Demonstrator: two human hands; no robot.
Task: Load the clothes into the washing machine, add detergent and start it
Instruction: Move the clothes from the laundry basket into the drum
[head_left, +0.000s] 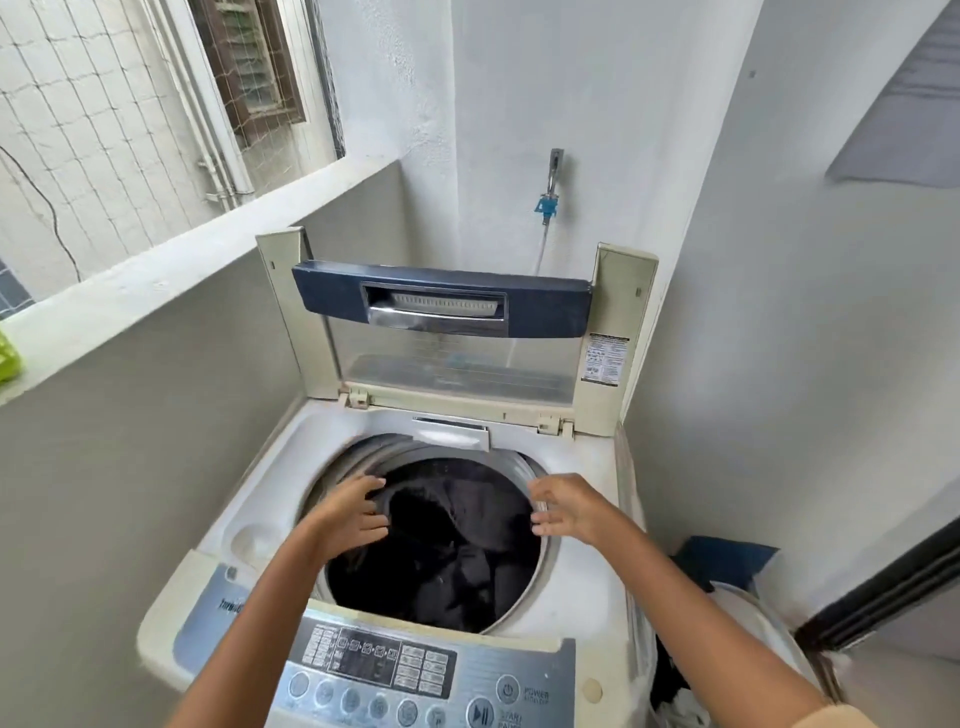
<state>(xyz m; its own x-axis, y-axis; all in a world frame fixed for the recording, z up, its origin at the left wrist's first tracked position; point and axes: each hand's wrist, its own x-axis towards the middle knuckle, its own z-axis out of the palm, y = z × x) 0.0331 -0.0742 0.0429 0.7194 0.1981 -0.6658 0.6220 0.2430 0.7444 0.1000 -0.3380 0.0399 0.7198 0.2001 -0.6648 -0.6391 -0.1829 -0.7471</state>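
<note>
1. Over the drum mouth: I see my left grip (353, 512) and right grip (569, 506) spread on either side of the opening, both released, fingers splayed, grasping nothing.
2. Below and between the grips: dark clothes (457, 551), a soft crumpled heap of black fabric lying down inside the drum (537, 486). The heap has no clear long axis; it fills the tub loosely. The left grip sits slightly lower, its fingers reaching over the near-left rim; I judge it the nearer to the fabric.
3. Washing machine (582, 608): top-loader, cream plastic body, smooth grey ring around the round opening.
4. Lid (441, 301): folded upright at the back, dark blue band with recessed handle, clear ribbed panel beneath.
5. Control panel (415, 675): at the near edge, beneath my forearms; silver-blue face, round buttons, power and start keys toward the right.
6. Bag (743, 603): pale and soft, just beside the machine's right wall, dark cloth showing inside, a blue item behind it.
7. Tap (553, 176): metal, on the white wall behind, with a blue fitting and a thin hose.
8. Detergent: none that I can identify in view.
9. Judgement: loading appears partly done; more clothes or detergent would lie to the right, favouring the right grip.
</note>
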